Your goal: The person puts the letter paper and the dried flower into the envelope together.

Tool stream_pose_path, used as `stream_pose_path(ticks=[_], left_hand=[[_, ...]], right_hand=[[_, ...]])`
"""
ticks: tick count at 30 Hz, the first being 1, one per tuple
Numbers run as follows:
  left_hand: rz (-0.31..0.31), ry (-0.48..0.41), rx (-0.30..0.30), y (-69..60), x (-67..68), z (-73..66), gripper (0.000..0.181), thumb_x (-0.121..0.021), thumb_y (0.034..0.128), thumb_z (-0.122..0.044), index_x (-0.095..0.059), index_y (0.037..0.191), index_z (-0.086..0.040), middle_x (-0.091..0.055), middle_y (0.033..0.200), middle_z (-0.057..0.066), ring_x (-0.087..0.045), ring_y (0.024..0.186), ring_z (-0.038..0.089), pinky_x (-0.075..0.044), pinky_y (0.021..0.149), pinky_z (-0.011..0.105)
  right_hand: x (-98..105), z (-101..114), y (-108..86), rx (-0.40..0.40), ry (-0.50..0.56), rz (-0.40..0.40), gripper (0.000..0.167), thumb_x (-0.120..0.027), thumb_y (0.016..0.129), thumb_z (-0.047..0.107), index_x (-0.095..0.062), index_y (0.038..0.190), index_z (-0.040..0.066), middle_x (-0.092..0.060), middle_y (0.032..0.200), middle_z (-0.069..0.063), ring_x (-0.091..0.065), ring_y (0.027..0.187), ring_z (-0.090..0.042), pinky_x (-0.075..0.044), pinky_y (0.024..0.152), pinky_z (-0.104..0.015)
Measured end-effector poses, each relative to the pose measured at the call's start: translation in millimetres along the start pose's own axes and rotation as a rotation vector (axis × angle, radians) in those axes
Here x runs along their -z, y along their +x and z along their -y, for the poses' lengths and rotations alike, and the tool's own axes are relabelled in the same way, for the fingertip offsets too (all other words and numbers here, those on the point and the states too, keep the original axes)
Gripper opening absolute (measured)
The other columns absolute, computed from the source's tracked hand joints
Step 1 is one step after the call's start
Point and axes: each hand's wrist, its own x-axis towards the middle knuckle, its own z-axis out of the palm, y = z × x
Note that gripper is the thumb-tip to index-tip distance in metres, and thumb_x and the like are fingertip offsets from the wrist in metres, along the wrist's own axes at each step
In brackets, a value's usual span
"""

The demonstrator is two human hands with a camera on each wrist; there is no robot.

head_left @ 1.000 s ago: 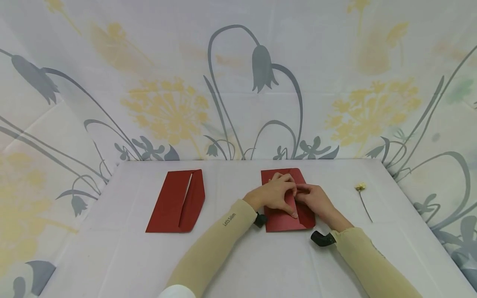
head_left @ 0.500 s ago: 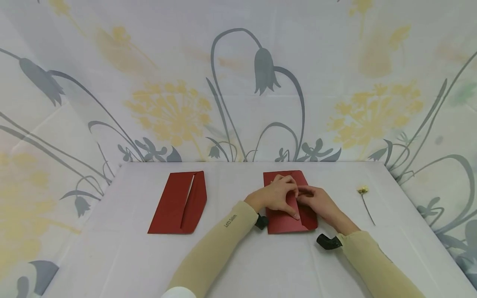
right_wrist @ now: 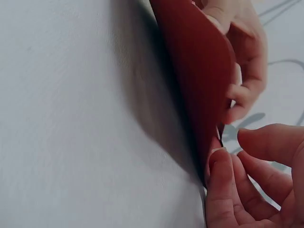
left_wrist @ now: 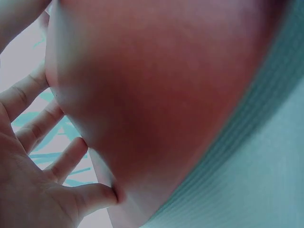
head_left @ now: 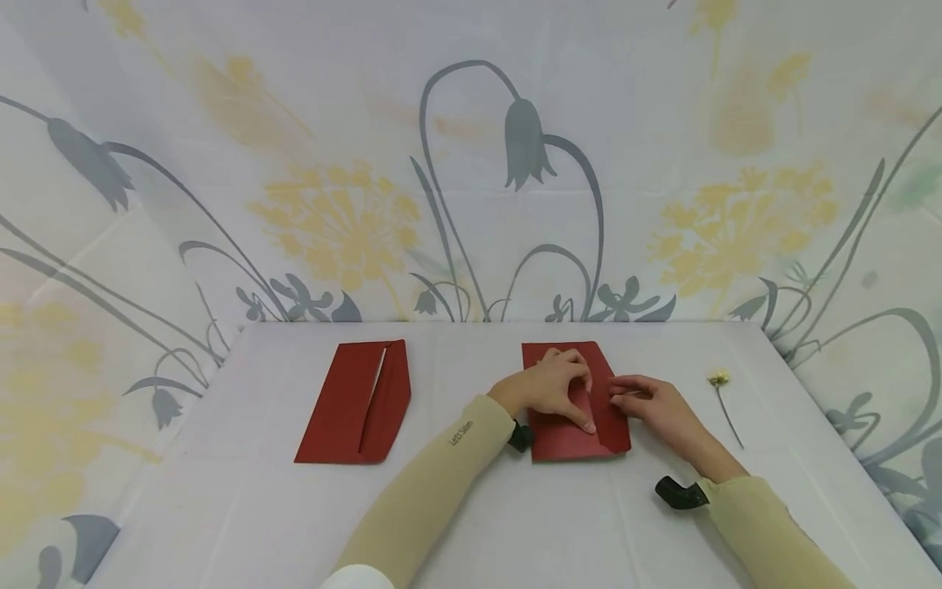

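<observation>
A red envelope [head_left: 567, 446] lies in the middle right of the table in the head view, its flap [head_left: 611, 425] spread out to the right. On its front rests my left hand [head_left: 545, 386], fingertips and thumb set apart against the paper; the left wrist view has these fingers [left_wrist: 71, 154] spread along its edge. My right hand [head_left: 655, 409] is at the flap's right edge with its fingertips close to or on the paper. In the right wrist view the right thumb [right_wrist: 270, 142] stands apart from the other fingers, and the flap appears tilted up.
Another red envelope [head_left: 346, 405] lies on the left, a white strip showing along its opening. To the right lies a dried yellow flower [head_left: 719, 378] on a thin stem. A white cloth [head_left: 243, 523] covers the table, and a flower-patterned curtain [head_left: 471, 164] hangs behind.
My right hand has drawn back to the right, from the envelope's opening to the flap's outer edge. The left hand keeps its place on the envelope. The head view has shifted slightly.
</observation>
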Motion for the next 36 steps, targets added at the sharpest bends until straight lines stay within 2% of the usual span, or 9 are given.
stream_pose_path(ticks=[6, 11, 15, 20, 23, 28, 32, 34, 36], left_hand=[[0.012, 0.032, -0.011, 2.1, -1.6, 0.6, 0.051, -0.082, 0.0702, -0.063, -0.059, 0.097, -0.026, -0.045, 0.117, -0.012, -0.037, 0.111, 0.012, -0.041, 0.100, 0.040], [0.018, 0.031, -0.006, 2.1, -1.9, -1.1, 0.050, -0.082, 0.0702, -0.062, -0.060, 0.096, -0.026, -0.046, 0.117, -0.012, -0.036, 0.117, 0.014, -0.038, 0.106, 0.051], [0.028, 0.037, 0.013, 2.0, -1.8, -2.4, 0.050, -0.083, 0.0691, -0.063, -0.060, 0.095, -0.026, -0.046, 0.117, -0.012, -0.036, 0.120, 0.014, -0.036, 0.108, 0.055], [0.037, 0.059, 0.026, 2.4, -1.8, -4.1, 0.051, -0.082, 0.0684, -0.064, -0.060, 0.095, -0.027, -0.045, 0.117, -0.012, -0.036, 0.120, 0.015, -0.036, 0.107, 0.058], [0.037, 0.057, 0.030, 3.1, -1.6, -6.3, 0.051, -0.083, 0.0679, -0.063, -0.060, 0.094, -0.026, -0.045, 0.117, -0.012, -0.035, 0.122, 0.015, -0.034, 0.108, 0.060], [0.040, 0.057, 0.029, 5.8, -4.1, -9.8, 0.052, -0.084, 0.0670, -0.063, -0.059, 0.093, -0.026, -0.044, 0.113, -0.013, -0.035, 0.122, 0.015, -0.033, 0.108, 0.060], [0.047, 0.075, 0.052, 6.1, -5.4, -10.1, 0.053, -0.084, 0.0662, -0.064, -0.058, 0.092, -0.026, -0.044, 0.112, -0.013, -0.035, 0.122, 0.015, -0.032, 0.109, 0.061], [0.049, 0.080, 0.060, 6.0, -5.3, -9.4, 0.052, -0.084, 0.0663, -0.064, -0.058, 0.092, -0.026, -0.044, 0.113, -0.013, -0.034, 0.124, 0.016, -0.031, 0.109, 0.061], [0.051, 0.085, 0.063, 5.5, -4.7, -8.6, 0.052, -0.084, 0.0665, -0.064, -0.058, 0.092, -0.026, -0.045, 0.113, -0.013, -0.034, 0.125, 0.016, -0.030, 0.109, 0.062]], right_hand=[[20, -6, -12.4, -0.008, -0.038, -0.058, 0.045, -0.065, 0.098, 0.020, -0.055, 0.135, -0.005, -0.063, 0.123, -0.022, -0.064, 0.095, -0.002, -0.053, 0.080, -0.020], [43, -11, -26.7, 0.014, -0.036, -0.126, 0.044, -0.064, 0.098, 0.015, -0.053, 0.133, -0.009, -0.066, 0.119, -0.017, -0.063, 0.091, 0.004, -0.054, 0.078, -0.018], [63, -17, -38.1, 0.004, -0.077, -0.193, 0.046, -0.064, 0.099, 0.021, -0.053, 0.134, -0.008, -0.068, 0.112, -0.001, -0.064, 0.090, 0.003, -0.055, 0.074, -0.019], [83, -25, -47.8, -0.072, -0.098, -0.267, 0.050, -0.063, 0.099, 0.028, -0.053, 0.132, -0.008, -0.060, 0.099, 0.026, -0.062, 0.084, 0.004, -0.052, 0.068, -0.017], [92, -30, -50.2, -0.112, -0.130, -0.308, 0.050, -0.063, 0.099, 0.031, -0.054, 0.131, -0.007, -0.054, 0.095, 0.031, -0.057, 0.082, 0.008, -0.049, 0.068, -0.014], [103, -38, -54.0, -0.180, -0.230, -0.395, 0.049, -0.062, 0.099, 0.033, -0.056, 0.129, -0.004, -0.055, 0.089, 0.026, -0.052, 0.075, 0.006, -0.047, 0.061, -0.020], [108, -43, -54.9, -0.246, -0.289, -0.436, 0.053, -0.062, 0.098, 0.037, -0.056, 0.130, -0.004, -0.064, 0.097, 0.002, -0.051, 0.075, -0.004, -0.045, 0.057, -0.021], [109, -46, -54.6, -0.281, -0.299, -0.430, 0.058, -0.063, 0.097, 0.041, -0.054, 0.131, -0.005, -0.064, 0.107, -0.013, -0.051, 0.080, -0.009, -0.045, 0.058, -0.020], [111, -48, -53.6, -0.312, -0.288, -0.410, 0.064, -0.063, 0.096, 0.044, -0.051, 0.134, -0.006, -0.060, 0.117, -0.022, -0.052, 0.088, -0.015, -0.044, 0.060, -0.021]])
